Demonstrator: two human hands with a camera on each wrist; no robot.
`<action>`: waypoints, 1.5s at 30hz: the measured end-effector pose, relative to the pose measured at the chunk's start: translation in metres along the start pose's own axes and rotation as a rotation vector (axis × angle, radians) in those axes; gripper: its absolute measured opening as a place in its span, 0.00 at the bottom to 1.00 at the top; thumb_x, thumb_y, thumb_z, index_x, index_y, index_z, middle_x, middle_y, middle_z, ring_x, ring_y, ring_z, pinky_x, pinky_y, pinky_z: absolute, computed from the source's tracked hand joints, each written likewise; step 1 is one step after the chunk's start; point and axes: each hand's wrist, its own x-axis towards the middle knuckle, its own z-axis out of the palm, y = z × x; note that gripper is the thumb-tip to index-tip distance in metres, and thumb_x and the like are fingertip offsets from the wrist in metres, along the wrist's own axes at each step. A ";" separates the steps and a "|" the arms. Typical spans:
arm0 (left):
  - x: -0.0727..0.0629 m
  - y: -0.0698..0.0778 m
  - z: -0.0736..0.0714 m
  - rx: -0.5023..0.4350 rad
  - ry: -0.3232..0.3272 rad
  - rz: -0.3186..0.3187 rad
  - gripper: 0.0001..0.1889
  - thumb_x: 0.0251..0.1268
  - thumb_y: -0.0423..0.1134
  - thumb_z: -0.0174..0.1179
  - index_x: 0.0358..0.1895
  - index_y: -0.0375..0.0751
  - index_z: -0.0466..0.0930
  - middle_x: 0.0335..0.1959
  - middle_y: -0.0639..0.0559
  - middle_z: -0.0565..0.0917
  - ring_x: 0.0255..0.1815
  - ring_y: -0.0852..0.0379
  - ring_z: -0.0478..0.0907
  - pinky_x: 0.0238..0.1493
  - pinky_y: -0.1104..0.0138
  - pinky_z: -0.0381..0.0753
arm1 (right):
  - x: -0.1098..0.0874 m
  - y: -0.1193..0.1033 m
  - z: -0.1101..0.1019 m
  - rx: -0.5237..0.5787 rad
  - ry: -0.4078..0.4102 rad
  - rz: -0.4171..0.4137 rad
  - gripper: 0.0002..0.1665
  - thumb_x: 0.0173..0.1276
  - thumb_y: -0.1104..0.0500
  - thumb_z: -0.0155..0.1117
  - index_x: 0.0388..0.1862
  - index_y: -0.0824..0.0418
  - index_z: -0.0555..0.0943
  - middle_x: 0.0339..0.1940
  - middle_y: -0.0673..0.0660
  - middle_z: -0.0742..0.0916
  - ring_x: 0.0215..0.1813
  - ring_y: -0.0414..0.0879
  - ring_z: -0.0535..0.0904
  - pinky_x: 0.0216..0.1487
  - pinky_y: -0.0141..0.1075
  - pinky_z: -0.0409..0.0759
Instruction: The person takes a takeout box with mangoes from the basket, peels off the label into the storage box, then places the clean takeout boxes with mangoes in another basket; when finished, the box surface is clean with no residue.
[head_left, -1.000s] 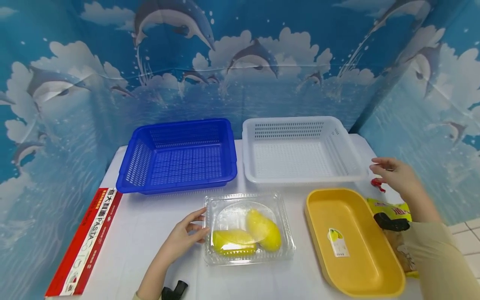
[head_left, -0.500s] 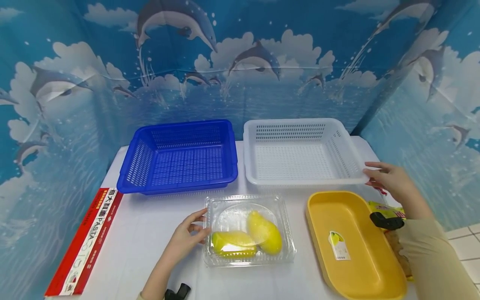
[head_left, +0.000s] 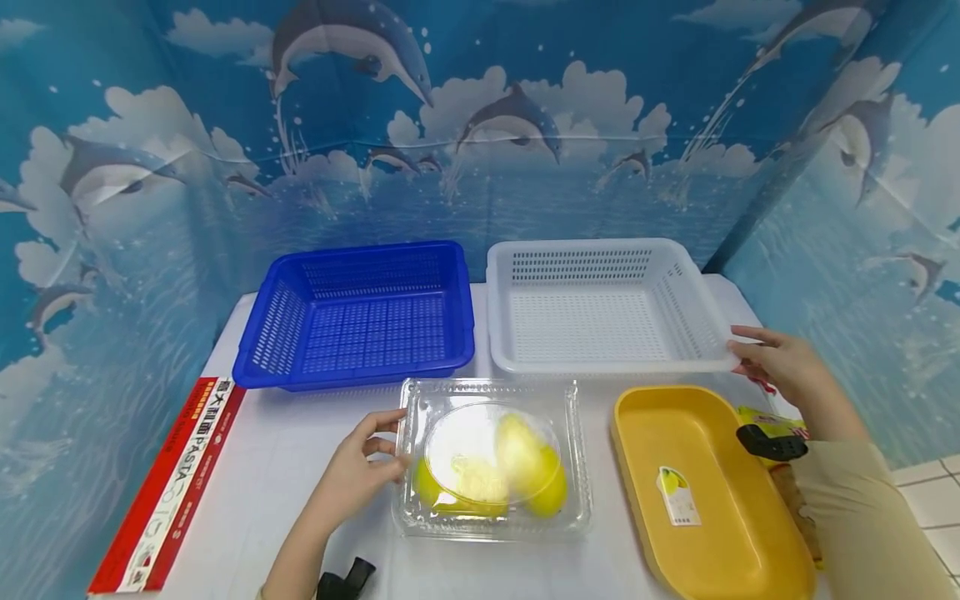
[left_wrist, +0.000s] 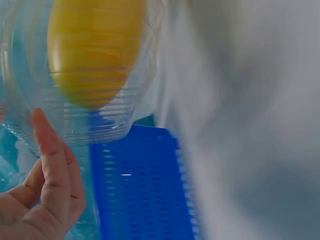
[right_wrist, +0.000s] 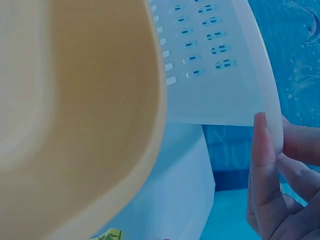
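Note:
In the head view my left hand (head_left: 360, 471) pinches the left edge of a clear plastic clamshell box (head_left: 487, 529), whose near lid glints. Inside lie two yellow pieces; the right one, a rounded fruit-like shape (head_left: 549, 492), tapers toward the top, and glare blurs the left one. In the left wrist view a smooth yellow fruit-like shape (left_wrist: 95, 55) shows through the box wall, above my left fingers. My right hand (head_left: 780, 362) pinches the near right corner of a white slotted basket (head_left: 600, 365); the right wrist view has its fingers on both sides of the rim (right_wrist: 272, 100).
A blue slotted basket (head_left: 360, 371) stands at the back left. Front right is a yellow tray (head_left: 727, 492) with a sticker, partly covering a snack bag (head_left: 795, 500). A red pasta box (head_left: 172, 483) lies along the left edge. Behind hangs a dolphin-print curtain (head_left: 510, 192).
My right hand has moved left onto the white basket's corner and taken hold of its rim. The clear box has tilted and shifted slightly in my left hand.

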 end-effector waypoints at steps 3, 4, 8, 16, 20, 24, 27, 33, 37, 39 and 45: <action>0.007 0.022 -0.006 0.003 -0.017 0.090 0.31 0.59 0.28 0.62 0.68 0.39 0.68 0.60 0.36 0.71 0.43 0.54 0.79 0.37 0.68 0.86 | 0.000 -0.002 -0.003 0.011 -0.013 -0.009 0.47 0.75 0.45 0.54 0.79 0.69 0.48 0.30 0.35 0.81 0.31 0.35 0.82 0.40 0.26 0.83; 0.011 0.030 -0.008 0.012 -0.016 0.124 0.31 0.60 0.28 0.62 0.68 0.38 0.67 0.60 0.36 0.71 0.45 0.53 0.79 0.38 0.68 0.86 | 0.000 -0.003 -0.003 0.019 -0.017 -0.012 0.47 0.75 0.45 0.54 0.79 0.69 0.48 0.30 0.35 0.81 0.31 0.34 0.82 0.40 0.26 0.83; 0.041 0.063 -0.006 0.049 0.028 0.200 0.31 0.64 0.32 0.62 0.71 0.43 0.66 0.62 0.40 0.72 0.50 0.50 0.80 0.41 0.67 0.86 | -0.001 -0.003 -0.005 0.040 -0.027 -0.016 0.48 0.75 0.44 0.54 0.79 0.68 0.47 0.30 0.36 0.82 0.30 0.35 0.82 0.40 0.27 0.83; 0.123 0.116 0.034 0.014 0.053 0.202 0.31 0.65 0.38 0.62 0.72 0.47 0.65 0.63 0.43 0.72 0.50 0.46 0.82 0.44 0.58 0.88 | -0.007 0.005 0.001 0.030 -0.016 -0.016 0.46 0.76 0.44 0.53 0.79 0.68 0.48 0.32 0.39 0.82 0.31 0.38 0.83 0.42 0.28 0.84; 0.154 0.120 0.060 0.044 0.032 0.146 0.31 0.64 0.39 0.63 0.71 0.48 0.67 0.63 0.44 0.73 0.51 0.47 0.82 0.45 0.57 0.88 | -0.008 0.008 0.006 0.030 -0.026 -0.026 0.45 0.76 0.46 0.53 0.79 0.68 0.48 0.33 0.40 0.82 0.31 0.38 0.83 0.43 0.29 0.85; 0.173 0.112 0.083 0.086 0.000 0.093 0.32 0.64 0.40 0.63 0.72 0.48 0.66 0.63 0.43 0.75 0.44 0.48 0.84 0.43 0.60 0.88 | -0.008 0.010 0.008 0.015 -0.021 -0.021 0.44 0.77 0.47 0.52 0.79 0.69 0.49 0.34 0.41 0.82 0.31 0.39 0.83 0.43 0.29 0.85; 0.183 0.105 0.096 0.098 -0.022 0.074 0.32 0.64 0.40 0.62 0.72 0.46 0.67 0.63 0.41 0.76 0.38 0.49 0.86 0.40 0.64 0.87 | -0.008 0.010 0.008 0.002 -0.006 -0.022 0.44 0.77 0.46 0.52 0.79 0.68 0.49 0.34 0.42 0.81 0.31 0.38 0.83 0.42 0.29 0.85; 0.195 0.100 0.114 0.074 -0.025 0.076 0.31 0.63 0.39 0.62 0.71 0.41 0.67 0.61 0.37 0.76 0.32 0.50 0.86 0.44 0.58 0.88 | -0.008 0.005 0.006 -0.002 0.019 -0.029 0.44 0.77 0.46 0.53 0.79 0.69 0.50 0.33 0.43 0.82 0.31 0.38 0.83 0.42 0.30 0.85; 0.199 0.103 0.119 0.208 0.049 0.100 0.31 0.62 0.41 0.63 0.70 0.42 0.69 0.59 0.40 0.79 0.36 0.48 0.87 0.46 0.59 0.86 | -0.009 0.002 0.008 -0.015 0.016 -0.041 0.44 0.76 0.44 0.53 0.79 0.68 0.51 0.35 0.44 0.82 0.31 0.39 0.82 0.42 0.30 0.85; 0.200 0.104 0.123 0.301 0.074 0.114 0.31 0.61 0.43 0.64 0.69 0.42 0.71 0.58 0.41 0.81 0.42 0.49 0.86 0.47 0.61 0.85 | -0.011 0.003 0.007 -0.023 0.012 -0.044 0.44 0.76 0.45 0.52 0.79 0.68 0.51 0.34 0.44 0.82 0.30 0.39 0.82 0.41 0.30 0.85; 0.198 0.102 0.133 0.431 0.086 0.145 0.27 0.65 0.45 0.63 0.66 0.40 0.74 0.59 0.42 0.82 0.53 0.47 0.83 0.52 0.60 0.84 | -0.017 0.006 0.004 -0.054 0.025 -0.042 0.44 0.77 0.45 0.52 0.78 0.71 0.51 0.33 0.45 0.83 0.30 0.40 0.83 0.40 0.30 0.85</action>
